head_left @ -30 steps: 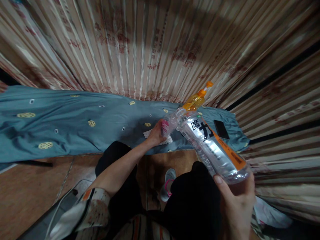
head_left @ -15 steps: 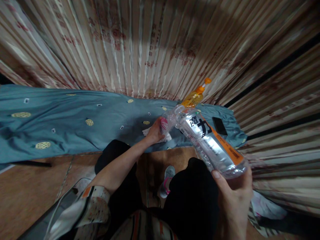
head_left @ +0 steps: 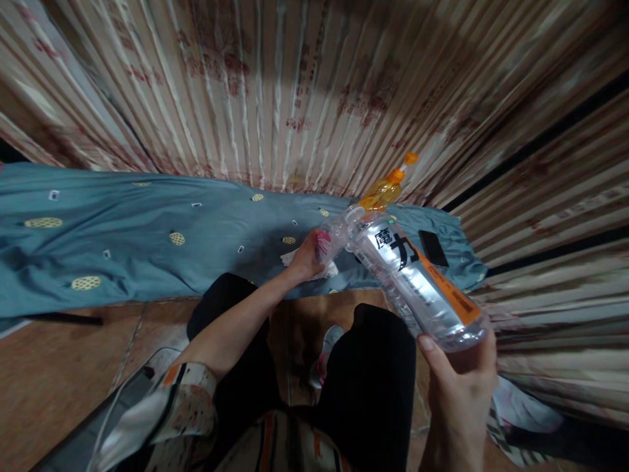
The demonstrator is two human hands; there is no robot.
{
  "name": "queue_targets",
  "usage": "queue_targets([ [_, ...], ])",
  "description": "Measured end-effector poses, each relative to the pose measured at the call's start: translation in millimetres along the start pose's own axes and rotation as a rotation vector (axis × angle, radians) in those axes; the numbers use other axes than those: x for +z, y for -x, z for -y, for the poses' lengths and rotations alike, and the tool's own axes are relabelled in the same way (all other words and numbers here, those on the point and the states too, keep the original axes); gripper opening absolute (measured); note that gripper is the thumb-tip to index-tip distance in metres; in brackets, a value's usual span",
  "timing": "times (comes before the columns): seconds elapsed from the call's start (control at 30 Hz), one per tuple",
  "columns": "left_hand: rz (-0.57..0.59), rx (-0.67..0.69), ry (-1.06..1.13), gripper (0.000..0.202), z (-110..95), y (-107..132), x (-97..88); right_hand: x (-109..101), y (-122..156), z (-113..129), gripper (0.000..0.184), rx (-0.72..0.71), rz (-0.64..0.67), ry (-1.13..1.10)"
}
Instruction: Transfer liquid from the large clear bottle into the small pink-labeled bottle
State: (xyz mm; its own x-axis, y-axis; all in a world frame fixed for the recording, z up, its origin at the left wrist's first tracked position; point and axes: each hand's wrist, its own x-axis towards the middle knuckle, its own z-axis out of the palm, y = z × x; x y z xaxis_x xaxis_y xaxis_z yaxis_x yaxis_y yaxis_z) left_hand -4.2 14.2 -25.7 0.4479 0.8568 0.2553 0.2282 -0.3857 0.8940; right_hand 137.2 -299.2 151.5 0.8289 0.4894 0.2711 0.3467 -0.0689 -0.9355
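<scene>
My right hand [head_left: 459,373] is closed round the base of a large clear plastic bottle [head_left: 417,282] with a silver and orange label. The bottle lies tilted, its top pointing up and left. My left hand [head_left: 308,257] grips a smaller clear plastic bottle [head_left: 339,233] with a pink mark near my fingers. The two bottles meet near their upper ends; whether liquid passes between them I cannot make out. Just behind them is an orange pump bottle [head_left: 382,191]. A crumpled white tissue [head_left: 328,270] lies under my left hand.
A long narrow surface is covered by a teal cloth [head_left: 122,242] with pineapple prints. On its right end lies a dark phone [head_left: 433,249]. Pleated patterned curtains [head_left: 275,92] hang behind and to the right. My knees are close to the front edge.
Both hands and bottles stay nearly in place. My right knee has shifted slightly left, now covering more of the shoe below.
</scene>
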Motion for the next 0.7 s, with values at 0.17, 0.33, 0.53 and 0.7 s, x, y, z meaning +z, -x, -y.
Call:
queue_targets([
  [0.17,0.060,-0.010,-0.004,0.116,-4.2,-0.6,-6.1,-1.9,-0.3,-6.7,0.128,-0.014,0.001,0.030],
  [0.33,0.021,-0.057,-0.022,0.116,-7.9,-0.6,-3.3,-0.6,-0.6,-4.5,0.129,-0.003,-0.007,0.013],
  [0.53,0.030,-0.031,0.018,0.110,-10.4,1.4,-11.3,-1.9,-1.2,-5.8,0.133,0.065,0.006,-0.002],
  [0.7,0.032,-0.050,0.011,0.110,-11.8,3.2,-14.5,-1.1,-0.7,-9.2,0.134,0.074,0.022,-0.035],
])
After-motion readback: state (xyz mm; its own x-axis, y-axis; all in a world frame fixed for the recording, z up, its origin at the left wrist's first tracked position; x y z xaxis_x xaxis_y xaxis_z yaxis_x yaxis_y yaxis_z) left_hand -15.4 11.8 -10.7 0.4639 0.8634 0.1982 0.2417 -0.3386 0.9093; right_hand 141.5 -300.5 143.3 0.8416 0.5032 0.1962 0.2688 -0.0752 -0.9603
